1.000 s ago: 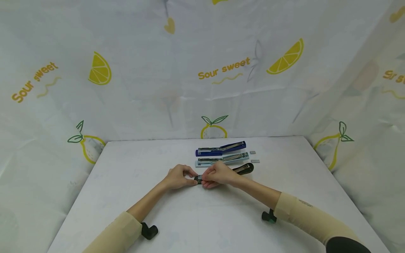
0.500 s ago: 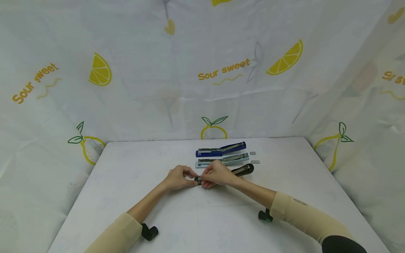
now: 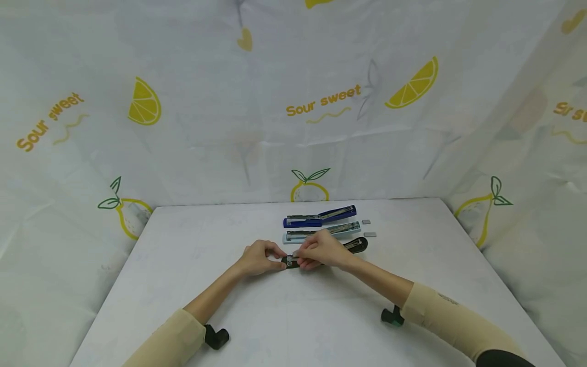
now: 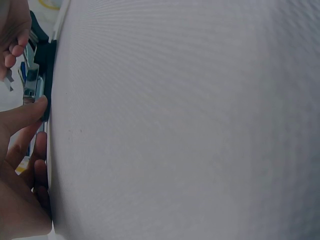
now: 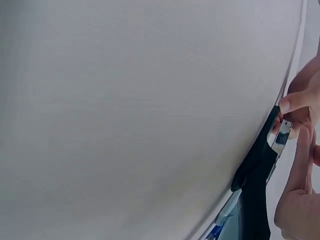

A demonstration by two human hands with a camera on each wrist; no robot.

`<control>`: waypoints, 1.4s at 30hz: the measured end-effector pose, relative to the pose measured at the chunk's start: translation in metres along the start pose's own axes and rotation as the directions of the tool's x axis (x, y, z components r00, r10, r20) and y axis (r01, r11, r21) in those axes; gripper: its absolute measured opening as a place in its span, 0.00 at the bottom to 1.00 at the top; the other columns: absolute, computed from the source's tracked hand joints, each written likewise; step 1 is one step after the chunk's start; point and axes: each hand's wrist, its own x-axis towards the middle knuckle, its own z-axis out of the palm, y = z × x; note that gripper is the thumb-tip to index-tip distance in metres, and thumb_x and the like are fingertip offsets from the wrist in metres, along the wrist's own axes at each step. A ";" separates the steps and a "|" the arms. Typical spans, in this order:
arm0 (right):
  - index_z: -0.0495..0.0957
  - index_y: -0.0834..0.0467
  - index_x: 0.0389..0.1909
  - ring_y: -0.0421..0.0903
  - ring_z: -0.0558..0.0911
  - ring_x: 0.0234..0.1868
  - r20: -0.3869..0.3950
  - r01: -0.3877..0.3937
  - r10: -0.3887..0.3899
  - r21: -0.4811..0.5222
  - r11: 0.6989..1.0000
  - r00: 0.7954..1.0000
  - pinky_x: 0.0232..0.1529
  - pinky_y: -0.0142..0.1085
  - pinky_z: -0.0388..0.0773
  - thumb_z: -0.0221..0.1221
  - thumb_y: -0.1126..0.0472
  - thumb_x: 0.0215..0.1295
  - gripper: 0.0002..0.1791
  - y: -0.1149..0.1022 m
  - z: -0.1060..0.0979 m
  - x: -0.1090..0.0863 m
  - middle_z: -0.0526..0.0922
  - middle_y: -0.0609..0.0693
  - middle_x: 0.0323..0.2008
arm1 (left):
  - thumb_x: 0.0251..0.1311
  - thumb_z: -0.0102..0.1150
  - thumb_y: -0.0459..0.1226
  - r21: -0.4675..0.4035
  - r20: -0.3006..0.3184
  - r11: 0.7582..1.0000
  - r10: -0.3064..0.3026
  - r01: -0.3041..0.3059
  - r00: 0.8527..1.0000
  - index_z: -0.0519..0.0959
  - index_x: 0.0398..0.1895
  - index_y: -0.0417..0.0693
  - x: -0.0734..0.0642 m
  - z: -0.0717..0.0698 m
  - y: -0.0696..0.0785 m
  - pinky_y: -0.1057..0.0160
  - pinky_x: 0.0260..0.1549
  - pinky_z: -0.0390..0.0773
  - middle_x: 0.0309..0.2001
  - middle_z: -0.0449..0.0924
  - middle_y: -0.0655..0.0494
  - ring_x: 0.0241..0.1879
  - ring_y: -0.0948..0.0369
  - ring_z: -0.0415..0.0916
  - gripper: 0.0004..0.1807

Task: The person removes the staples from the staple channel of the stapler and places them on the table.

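Observation:
A black stapler (image 3: 356, 245) lies opened out on the white table, its top arm swung back to the right. My left hand (image 3: 258, 258) pinches its front end between thumb and fingers; in the left wrist view the thumb (image 4: 40, 106) presses beside the metal magazine (image 4: 31, 82). Just above the magazine, my right hand (image 3: 324, 250) pinches a small grey staple strip (image 4: 9, 81) in its fingertips. The right hand covers the stapler's middle in the head view.
Behind the black stapler, a light blue stapler (image 3: 341, 229) and a dark blue stapler (image 3: 302, 223) lie opened out the same way. Two grey staple strips rest right of them, the nearer strip (image 3: 370, 235) and the farther strip (image 3: 366, 221). A lemon-print curtain (image 3: 206, 102) hangs behind the table.
My right hand has shifted slightly right and away from the left hand, so more of the black stapler's front end shows. The left hand stays in place.

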 end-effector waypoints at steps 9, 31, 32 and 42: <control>0.85 0.76 0.51 0.47 0.95 0.35 -0.046 -0.022 0.023 0.027 0.999 0.999 0.46 0.49 0.91 0.65 0.63 0.75 0.17 -0.010 -0.024 -0.020 0.95 0.60 0.37 | 0.55 0.81 0.47 0.022 -0.008 1.000 0.003 -0.003 1.000 0.93 0.44 0.61 0.002 0.001 -0.002 0.60 0.44 0.63 0.40 0.89 0.65 0.39 0.65 0.71 0.13; 0.75 0.81 0.61 0.44 0.95 0.40 -0.237 0.001 0.010 0.048 0.999 0.971 0.47 0.39 0.90 0.63 0.62 0.78 0.24 -0.005 -0.114 -0.074 0.95 0.55 0.40 | 0.55 0.82 0.45 -0.004 -0.016 1.000 -0.002 0.002 1.000 0.93 0.43 0.59 -0.002 0.000 -0.001 0.60 0.44 0.64 0.39 0.88 0.61 0.39 0.64 0.71 0.13; 0.75 0.81 0.61 0.44 0.95 0.40 -0.243 -0.002 0.014 0.051 0.999 0.970 0.47 0.39 0.90 0.63 0.62 0.78 0.24 -0.003 -0.117 -0.076 0.95 0.54 0.40 | 0.55 0.82 0.45 -0.002 -0.016 1.000 -0.004 0.004 1.000 0.92 0.43 0.59 -0.002 0.000 -0.002 0.60 0.43 0.64 0.39 0.88 0.62 0.39 0.64 0.71 0.13; 0.74 0.81 0.63 0.43 0.94 0.40 -0.283 -0.066 0.082 0.066 0.996 0.956 0.46 0.37 0.90 0.60 0.60 0.82 0.26 0.021 -0.138 -0.097 0.94 0.51 0.40 | 0.55 0.82 0.45 -0.008 -0.011 1.000 0.008 -0.008 1.000 0.92 0.44 0.58 -0.002 0.002 -0.003 0.62 0.43 0.66 0.40 0.88 0.61 0.39 0.64 0.72 0.13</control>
